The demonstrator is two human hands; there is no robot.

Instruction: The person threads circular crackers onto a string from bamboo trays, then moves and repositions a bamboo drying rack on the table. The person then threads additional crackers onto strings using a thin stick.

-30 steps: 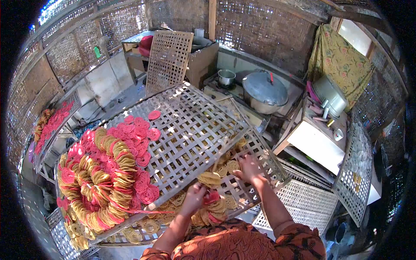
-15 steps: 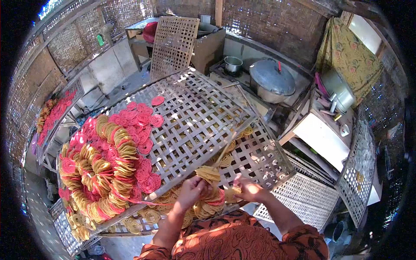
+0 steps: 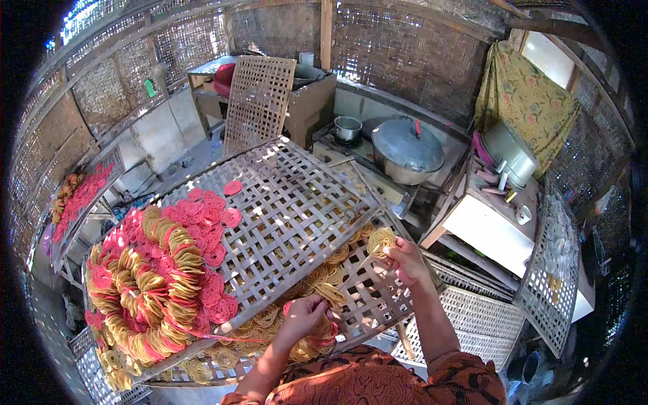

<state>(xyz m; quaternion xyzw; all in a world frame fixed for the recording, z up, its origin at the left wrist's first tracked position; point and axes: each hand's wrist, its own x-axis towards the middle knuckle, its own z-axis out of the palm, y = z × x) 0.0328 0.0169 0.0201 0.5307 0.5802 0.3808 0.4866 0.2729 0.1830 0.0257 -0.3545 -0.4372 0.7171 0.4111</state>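
My left hand (image 3: 302, 320), fingers pinched, holds a small stack of yellow coiled crackers (image 3: 331, 294) over the near edge of the woven bamboo racks. Up and to its right, my right hand (image 3: 406, 262) grips a single round yellow coiled cracker (image 3: 382, 241), its lacy face showing. A thin pale line, perhaps a stick or strand, runs between the two hands. More yellow crackers lie beneath and beside my left hand, partly hidden by it. On the upper bamboo rack (image 3: 290, 202), a ring of yellow and pink crackers (image 3: 177, 251) lies at the left among loose pink crackers (image 3: 214, 287).
A lidded pot (image 3: 408, 150) and a small saucepan (image 3: 347, 128) stand on the stove at the back. To the right is a wooden table (image 3: 496, 226) with a large pot. Other woven racks (image 3: 466, 317) lean below it. Another rack of crackers (image 3: 84, 199) stands at far left.
My right hand has moved up and away from my left, now with a cracker in its fingers. My left hand has shifted slightly down and right, and the camera view has moved a little.
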